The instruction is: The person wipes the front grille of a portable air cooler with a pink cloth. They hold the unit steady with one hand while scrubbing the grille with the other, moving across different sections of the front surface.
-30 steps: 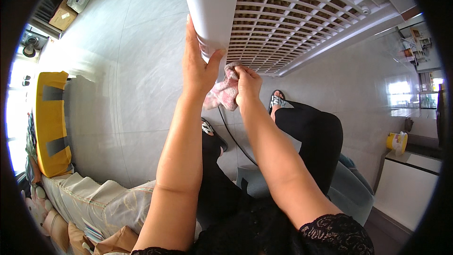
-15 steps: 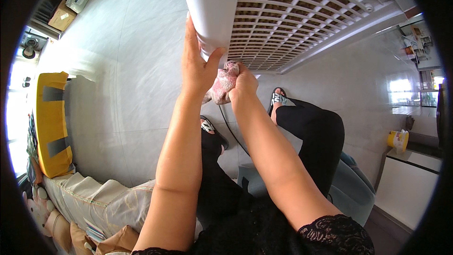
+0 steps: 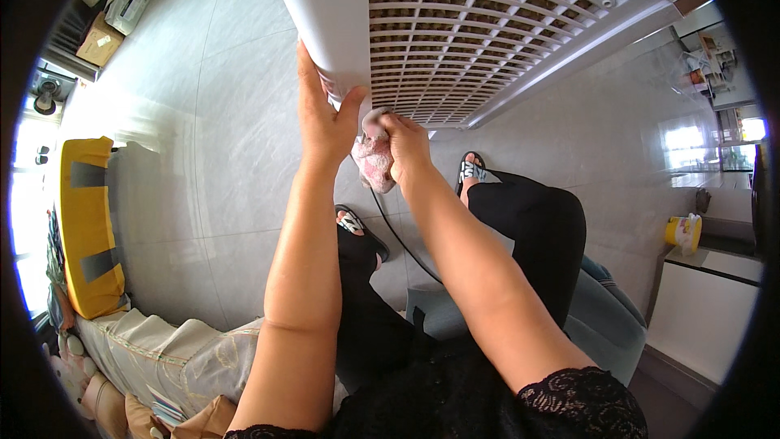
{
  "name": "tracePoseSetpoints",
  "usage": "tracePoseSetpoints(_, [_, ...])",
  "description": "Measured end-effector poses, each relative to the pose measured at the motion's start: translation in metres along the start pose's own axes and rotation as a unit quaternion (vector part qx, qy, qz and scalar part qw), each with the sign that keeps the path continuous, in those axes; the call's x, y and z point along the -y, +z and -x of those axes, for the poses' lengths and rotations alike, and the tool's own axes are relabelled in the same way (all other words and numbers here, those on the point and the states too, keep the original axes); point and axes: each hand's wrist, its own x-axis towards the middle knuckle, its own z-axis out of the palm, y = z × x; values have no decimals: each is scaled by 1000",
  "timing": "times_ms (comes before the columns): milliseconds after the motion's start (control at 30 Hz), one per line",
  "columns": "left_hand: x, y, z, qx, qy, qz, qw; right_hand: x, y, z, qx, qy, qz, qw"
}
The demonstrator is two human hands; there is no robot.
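Note:
A tall white appliance (image 3: pixel 333 24) with a slatted back grille (image 3: pixel 467 36) stands in front of me; brownish, textured material shows behind the grille. My left hand (image 3: pixel 325 126) lies against its lower left edge, fingers stretched along the side and thumb spread apart. Just right of it, my right hand (image 3: pixel 409 146) is closed on a crumpled pink-and-white cloth (image 3: pixel 375 164), near the grille's lower corner. Part of the cloth is hidden by my fingers. A black cord (image 3: pixel 396 232) runs below the cloth toward my right forearm.
I sit on a grey-blue chair (image 3: pixel 605 321), feet in slides on grey tiles (image 3: pixel 244 154). At left are a yellow-and-grey piece (image 3: pixel 88 223) and a fabric-covered seat (image 3: pixel 162 349). A white cabinet (image 3: pixel 703 317) with a yellow tub (image 3: pixel 684 232) stands at right.
The appliance and both hands sit further left in the picture. My right hand has turned, and the cloth has shifted slightly down from the grille's lower corner. My left hand keeps its place on the edge.

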Motion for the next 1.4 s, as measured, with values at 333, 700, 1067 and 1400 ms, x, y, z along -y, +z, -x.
tracePoseSetpoints(333, [-6,2,-3,5,9,6,1000,-14,4,-12,-31,-132,151,979])
tracePoseSetpoints(700, [-2,-2,-3,9,52,-37,998,-39,-48,-13,-85,-175,306,932])
tracePoseSetpoints(1067, [-5,-1,-4,4,23,-4,1000,-29,-14,-28,-49,-317,351,880])
tracePoseSetpoints(1400, [-2,-3,-4,15,12,-12,1000,-32,-28,-33,-128,-311,392,856])
